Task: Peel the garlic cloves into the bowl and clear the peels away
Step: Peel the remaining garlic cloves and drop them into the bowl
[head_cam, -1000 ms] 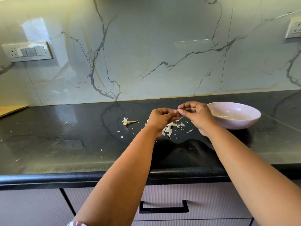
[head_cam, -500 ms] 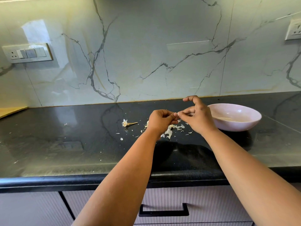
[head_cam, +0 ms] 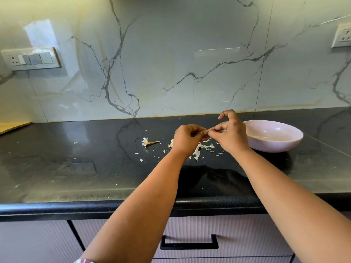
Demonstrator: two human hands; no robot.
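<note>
My left hand (head_cam: 188,139) and my right hand (head_cam: 230,136) meet fingertip to fingertip above the black counter (head_cam: 76,168). Between them they pinch a small garlic clove, almost wholly hidden by the fingers. My right index finger is lifted and curled above the others. Below the hands lies a scatter of white garlic peels (head_cam: 197,153). A pale pink bowl (head_cam: 273,143) stands just right of my right hand; I cannot make out any cloves inside it. A bare garlic stem with its root end (head_cam: 147,142) lies to the left of the peels.
Small peel flakes (head_cam: 141,160) dot the counter left of the hands. A marble backsplash rises behind, with a switch panel (head_cam: 30,58) at the left and a socket (head_cam: 341,36) at the right. A drawer with a black handle (head_cam: 190,242) is below the counter's edge.
My right index finger has lifted away from the other fingers. Both hands stay together over the peels, still pinching the clove.
</note>
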